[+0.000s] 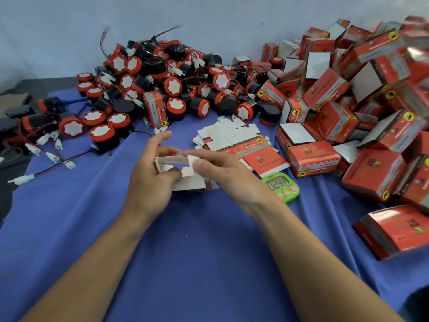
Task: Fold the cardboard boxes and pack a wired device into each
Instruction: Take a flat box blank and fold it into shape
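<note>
— Where's the box that's being worked on?

— Just left of the green timer [281, 187], low over the blue counter [209, 252]. I can't tell if it touches the cloth. The left hand [151, 175] grips the half-folded box [188, 184] at its left end, thumb on the front and forefinger sticking out straight. The right hand [222, 173] pinches a white end flap.

— Which way does it lie?

— Its long axis runs left to right, spanning the two hands. The white inside and loose flaps face the person, I'd say.

— And what goes in it?

— The wired devices [102, 135] are heaped well left of the timer and farther back. The closest sits beyond the left hand, so I'd judge that hand has the shorter reach. Flat blanks [234, 140] lie just behind the timer, with finished boxes [325, 94] piled to its right.
</note>
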A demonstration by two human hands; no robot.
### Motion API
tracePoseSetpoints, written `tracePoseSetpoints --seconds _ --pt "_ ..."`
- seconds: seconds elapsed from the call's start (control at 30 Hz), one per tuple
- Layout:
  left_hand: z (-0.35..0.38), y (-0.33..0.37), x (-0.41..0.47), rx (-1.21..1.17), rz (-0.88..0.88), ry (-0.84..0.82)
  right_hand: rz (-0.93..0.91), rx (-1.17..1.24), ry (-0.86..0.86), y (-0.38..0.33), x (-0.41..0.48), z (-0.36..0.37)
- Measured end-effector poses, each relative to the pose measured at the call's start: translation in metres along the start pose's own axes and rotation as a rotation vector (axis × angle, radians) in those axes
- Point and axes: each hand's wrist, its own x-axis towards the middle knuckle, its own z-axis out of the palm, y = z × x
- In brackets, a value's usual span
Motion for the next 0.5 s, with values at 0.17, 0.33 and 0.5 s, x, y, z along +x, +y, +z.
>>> tracePoseSetpoints --seconds 0.17,0.33,0.5 --pt "0.005 0.005 -0.001 -0.139 -0.015 0.004 -0.079 -0.094 0.135 0.003 0.003 0.006" --pt "0.008 0.011 -0.007 -0.227 0.052 -0.048 -0.106 -0.064 0.102 0.005 0.004 0.006" --pt "0.002 0.017 -0.010 -0.404 0.129 -0.245 -0.017 0.121 0.308 0.010 0.011 0.003"
